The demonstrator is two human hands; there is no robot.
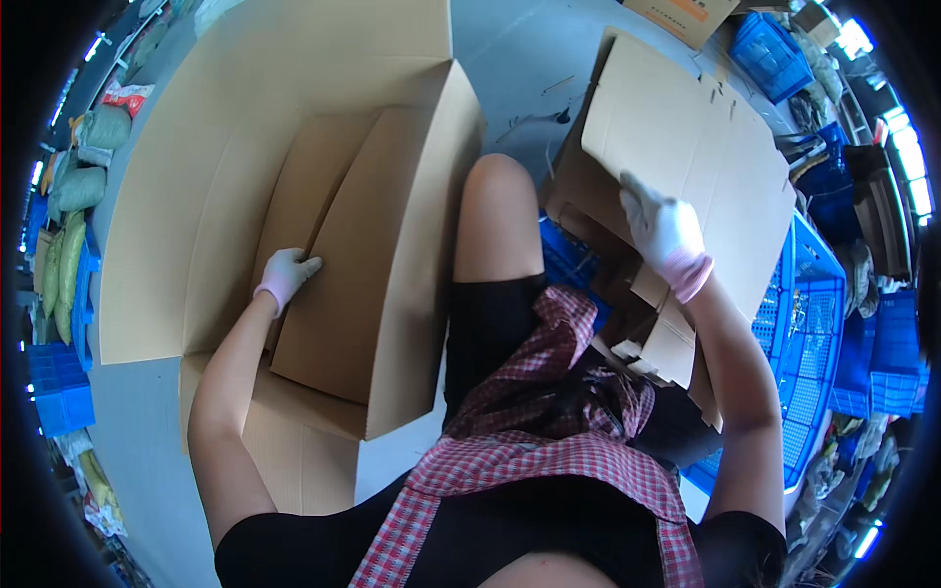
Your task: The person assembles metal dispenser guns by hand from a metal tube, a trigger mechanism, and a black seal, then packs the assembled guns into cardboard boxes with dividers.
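Note:
A large open cardboard box (417, 265) lies tilted on the floor at my left, its big flaps spread outward. Inside, two inner panels (343, 265) meet along a narrow dark gap. My left hand (286, 275), in a white glove with a pink cuff, rests over that gap with its thumb apart on the right panel. On my right, a flattened cardboard box (696, 147) leans over a pile of cardboard. My right hand (668, 235), gloved the same way, grips its near left edge; some of its fingers are partly hidden.
Folded cardboard pieces (668, 343) are stacked beside my right leg. A large blue crate (809, 343) stands right of them, another blue crate (771, 56) far right. Bagged goods (74, 265) and a blue bin (61, 387) line the left. My knee (500, 211) sits between box and pile.

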